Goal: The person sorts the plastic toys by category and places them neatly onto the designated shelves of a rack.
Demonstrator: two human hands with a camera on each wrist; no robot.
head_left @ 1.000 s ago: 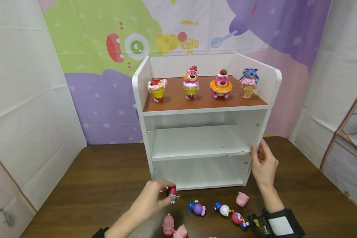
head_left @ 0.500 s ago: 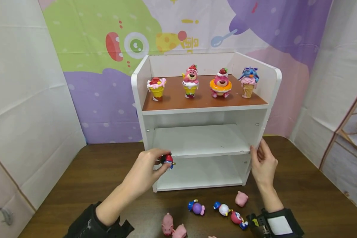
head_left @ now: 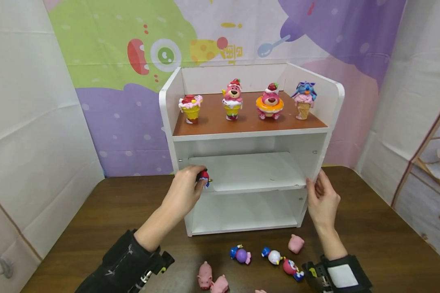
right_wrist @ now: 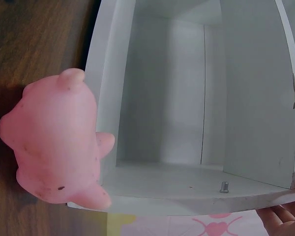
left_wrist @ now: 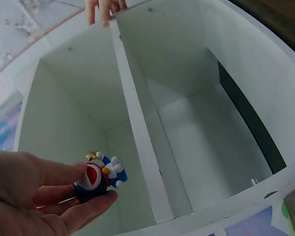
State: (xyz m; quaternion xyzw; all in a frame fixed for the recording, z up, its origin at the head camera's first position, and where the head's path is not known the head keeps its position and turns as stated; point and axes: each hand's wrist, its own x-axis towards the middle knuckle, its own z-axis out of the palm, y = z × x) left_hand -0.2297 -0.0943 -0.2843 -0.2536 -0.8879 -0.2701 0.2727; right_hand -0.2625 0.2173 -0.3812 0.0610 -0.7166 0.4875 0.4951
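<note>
My left hand (head_left: 181,189) pinches a small Doraemon figurine (left_wrist: 94,179) between thumb and fingers. In the left wrist view its blue body, red mouth and gold star show. The head view has it just in front of the left end of the middle shelf (head_left: 253,173); whether it touches the board I cannot tell. My right hand (head_left: 322,199) holds the right side panel of the white shelf unit (head_left: 333,114) at middle-shelf height, thumb on the front edge and fingers around the outer side.
On the brown top board (head_left: 212,128) stand an ice-cream cup figurine (head_left: 191,109), two pink bear figurines and a blue figurine on a cone (head_left: 303,99). Several pink pigs (head_left: 296,243) and blue-capped figurines (head_left: 240,254) lie on the wooden table (head_left: 132,211) before the unit.
My left hand has lifted the figurine from near the table, in front of the unit's base, up to middle-shelf height. The right hand keeps its place on the side panel.
</note>
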